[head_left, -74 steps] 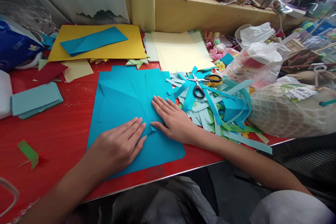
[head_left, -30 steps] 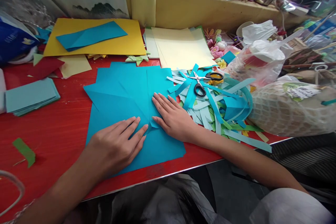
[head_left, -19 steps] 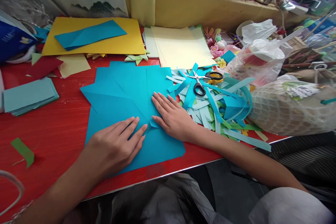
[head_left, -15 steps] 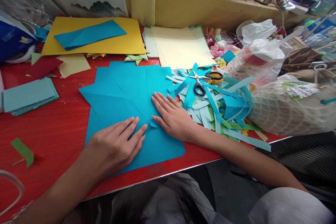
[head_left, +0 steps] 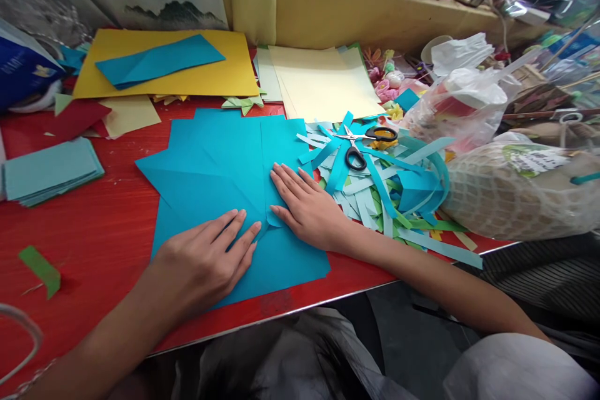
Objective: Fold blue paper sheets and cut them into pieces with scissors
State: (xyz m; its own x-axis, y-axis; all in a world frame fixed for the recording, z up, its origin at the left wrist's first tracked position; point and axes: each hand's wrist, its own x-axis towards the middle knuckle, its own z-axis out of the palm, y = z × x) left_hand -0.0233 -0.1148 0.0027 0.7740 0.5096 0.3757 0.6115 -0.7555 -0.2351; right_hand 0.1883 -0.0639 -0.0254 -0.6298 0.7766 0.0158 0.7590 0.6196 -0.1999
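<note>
Blue paper sheets lie overlapped on the red table, the top one creased and partly folded, with a pointed corner sticking out at the left. My left hand rests palm down on the lower left of the paper, fingers stretched towards its middle. Flat on the right side lies my right hand, its thumb apart from the fingers and close to a small folded flap. Both hands press on the paper and grip nothing. Their palms and what is directly beneath them are hidden.
Scissors lie with blades apart on a heap of cut paper strips. Behind are a yellow sheet under a folded blue piece, and cream sheets. Pale blue slips are stacked left; a netted bag sits right.
The pointed corner of the top blue paper has slid out leftwards past the sheets beneath. My hands stay nearly in place on the paper. The whole view has shifted slightly.
</note>
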